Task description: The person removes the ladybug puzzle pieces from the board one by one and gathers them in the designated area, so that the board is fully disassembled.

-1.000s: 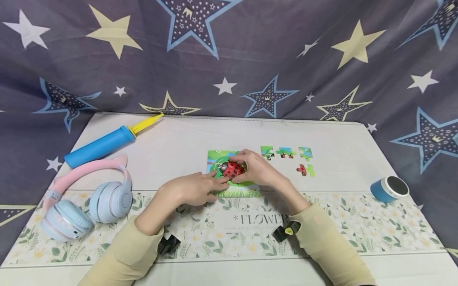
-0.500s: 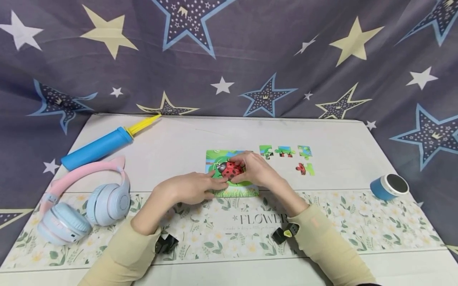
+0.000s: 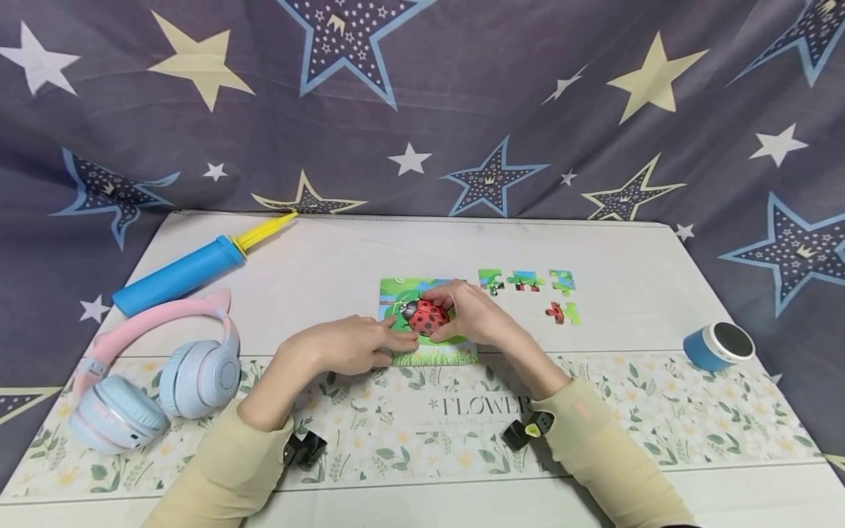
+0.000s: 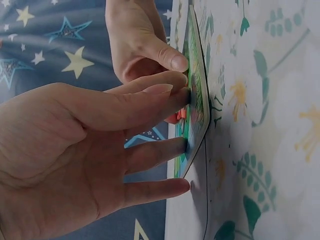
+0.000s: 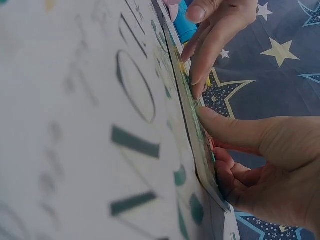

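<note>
A ladybug puzzle lies flat in the middle of the table, its red spotted ladybug showing between the hands. My left hand reaches over its left side with fairly straight fingers, their tips on the picture; in the left wrist view these fingers meet the board's surface. My right hand holds the puzzle around the ladybug, thumb at the near side and bent fingers at the far side. Something red shows between that thumb and fingers in the right wrist view. The right hand hides the puzzle's right part.
Several loose puzzle pieces lie right of the puzzle, one with red on it. Pink and blue headphones and a blue hand pump lie at left. A blue and white cylinder stands at far right. A star-patterned curtain hangs behind.
The camera view has shifted slightly. My left fingertips have drawn back a little to the left on the puzzle; the right hand stays at the ladybug.
</note>
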Demonstrator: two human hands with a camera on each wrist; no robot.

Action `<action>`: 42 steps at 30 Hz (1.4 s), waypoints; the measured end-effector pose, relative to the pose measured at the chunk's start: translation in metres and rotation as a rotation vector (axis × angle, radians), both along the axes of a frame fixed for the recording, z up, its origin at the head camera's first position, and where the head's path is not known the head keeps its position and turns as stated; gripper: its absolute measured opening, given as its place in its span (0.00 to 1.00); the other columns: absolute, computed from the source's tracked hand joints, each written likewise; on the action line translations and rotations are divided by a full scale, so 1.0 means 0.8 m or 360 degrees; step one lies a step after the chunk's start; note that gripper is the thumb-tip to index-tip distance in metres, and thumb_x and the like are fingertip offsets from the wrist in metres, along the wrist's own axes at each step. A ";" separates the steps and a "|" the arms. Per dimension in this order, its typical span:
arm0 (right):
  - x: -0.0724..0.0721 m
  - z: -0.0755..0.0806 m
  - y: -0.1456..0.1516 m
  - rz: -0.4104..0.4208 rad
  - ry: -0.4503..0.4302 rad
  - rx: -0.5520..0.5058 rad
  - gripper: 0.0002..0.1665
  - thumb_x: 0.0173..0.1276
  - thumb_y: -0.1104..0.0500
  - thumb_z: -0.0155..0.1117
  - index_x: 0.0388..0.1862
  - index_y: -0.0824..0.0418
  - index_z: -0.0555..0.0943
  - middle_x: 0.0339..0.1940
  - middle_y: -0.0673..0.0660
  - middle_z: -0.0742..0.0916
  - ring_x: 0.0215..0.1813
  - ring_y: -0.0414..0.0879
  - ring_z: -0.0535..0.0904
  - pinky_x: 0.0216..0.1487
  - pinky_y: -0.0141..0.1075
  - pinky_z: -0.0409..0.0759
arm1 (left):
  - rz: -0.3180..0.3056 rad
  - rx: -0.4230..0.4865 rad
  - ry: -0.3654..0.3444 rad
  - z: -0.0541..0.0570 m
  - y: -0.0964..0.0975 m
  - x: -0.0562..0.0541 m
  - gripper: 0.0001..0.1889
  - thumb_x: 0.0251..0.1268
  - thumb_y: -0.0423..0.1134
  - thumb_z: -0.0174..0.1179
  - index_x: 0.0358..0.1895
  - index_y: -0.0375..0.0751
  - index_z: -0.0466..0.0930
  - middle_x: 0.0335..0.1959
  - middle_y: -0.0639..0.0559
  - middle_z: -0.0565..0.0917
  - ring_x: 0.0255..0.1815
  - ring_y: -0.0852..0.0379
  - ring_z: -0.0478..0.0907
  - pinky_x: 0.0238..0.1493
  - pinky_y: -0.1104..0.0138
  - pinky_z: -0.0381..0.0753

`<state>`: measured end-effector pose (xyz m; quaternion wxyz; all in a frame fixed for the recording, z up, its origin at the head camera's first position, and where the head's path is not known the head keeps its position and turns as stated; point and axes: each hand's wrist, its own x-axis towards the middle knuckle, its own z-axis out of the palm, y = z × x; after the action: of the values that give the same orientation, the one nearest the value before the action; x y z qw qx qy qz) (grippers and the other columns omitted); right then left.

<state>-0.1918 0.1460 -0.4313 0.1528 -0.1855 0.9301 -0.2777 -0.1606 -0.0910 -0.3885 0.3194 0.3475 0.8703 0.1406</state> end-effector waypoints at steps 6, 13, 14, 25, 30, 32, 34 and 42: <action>0.000 0.000 0.005 0.0021 -0.0024 -0.0051 0.44 0.53 0.62 0.84 0.71 0.54 0.79 0.57 0.57 0.86 0.56 0.51 0.83 0.59 0.44 0.85 | 0.0003 -0.0021 0.0003 -0.001 0.002 0.000 0.26 0.81 0.38 0.53 0.77 0.59 0.69 0.82 0.59 0.63 0.86 0.41 0.49 0.82 0.39 0.54; 0.002 0.002 0.008 0.0014 -0.0025 -0.0113 0.44 0.54 0.67 0.82 0.72 0.53 0.79 0.56 0.58 0.84 0.57 0.51 0.82 0.57 0.41 0.86 | -0.0012 -0.0008 0.0027 -0.002 0.002 -0.001 0.25 0.81 0.40 0.51 0.77 0.59 0.69 0.81 0.59 0.64 0.86 0.42 0.50 0.82 0.40 0.55; 0.001 0.002 0.008 0.0016 -0.0024 -0.0124 0.44 0.54 0.67 0.82 0.71 0.54 0.79 0.56 0.59 0.84 0.56 0.51 0.83 0.57 0.41 0.86 | -0.0013 -0.0004 0.0034 -0.002 0.002 -0.001 0.25 0.81 0.40 0.51 0.77 0.59 0.69 0.81 0.59 0.64 0.86 0.42 0.51 0.82 0.40 0.55; 0.002 0.003 0.006 -0.0003 0.0005 -0.0117 0.41 0.56 0.66 0.81 0.70 0.54 0.80 0.55 0.59 0.85 0.54 0.50 0.84 0.54 0.39 0.87 | -0.0003 0.0011 0.0043 -0.003 0.001 -0.002 0.24 0.81 0.41 0.52 0.77 0.57 0.70 0.81 0.58 0.65 0.86 0.41 0.52 0.82 0.41 0.57; 0.002 0.003 0.005 0.0002 0.0059 -0.0088 0.40 0.55 0.63 0.83 0.68 0.55 0.82 0.56 0.58 0.86 0.52 0.49 0.84 0.52 0.38 0.86 | -0.0002 0.0017 0.0042 -0.002 0.001 -0.002 0.24 0.81 0.40 0.52 0.76 0.58 0.70 0.81 0.58 0.65 0.86 0.41 0.51 0.82 0.41 0.57; 0.002 0.003 0.005 0.0007 0.0073 -0.0078 0.39 0.55 0.62 0.83 0.68 0.55 0.82 0.56 0.57 0.87 0.51 0.49 0.84 0.52 0.38 0.86 | -0.0008 0.0017 0.0047 -0.002 0.001 -0.002 0.24 0.81 0.39 0.51 0.76 0.57 0.70 0.81 0.58 0.66 0.86 0.41 0.51 0.82 0.41 0.57; 0.002 0.002 0.005 0.0012 0.0084 -0.0071 0.39 0.55 0.62 0.83 0.68 0.55 0.81 0.55 0.57 0.87 0.51 0.49 0.85 0.52 0.38 0.86 | -0.0015 0.0017 0.0052 -0.002 0.001 -0.002 0.24 0.81 0.39 0.51 0.76 0.57 0.70 0.81 0.58 0.66 0.86 0.41 0.51 0.82 0.41 0.57; 0.002 0.001 0.005 0.0041 0.0113 -0.0065 0.40 0.56 0.61 0.82 0.69 0.56 0.81 0.56 0.58 0.86 0.53 0.50 0.86 0.54 0.39 0.87 | -0.0002 0.0015 0.0042 -0.002 0.001 -0.001 0.24 0.81 0.40 0.51 0.76 0.57 0.71 0.81 0.58 0.66 0.86 0.41 0.51 0.82 0.41 0.56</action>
<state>-0.1898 0.1499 -0.4302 0.1193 -0.2104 0.9266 -0.2880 -0.1618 -0.0904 -0.3904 0.3062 0.3515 0.8736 0.1397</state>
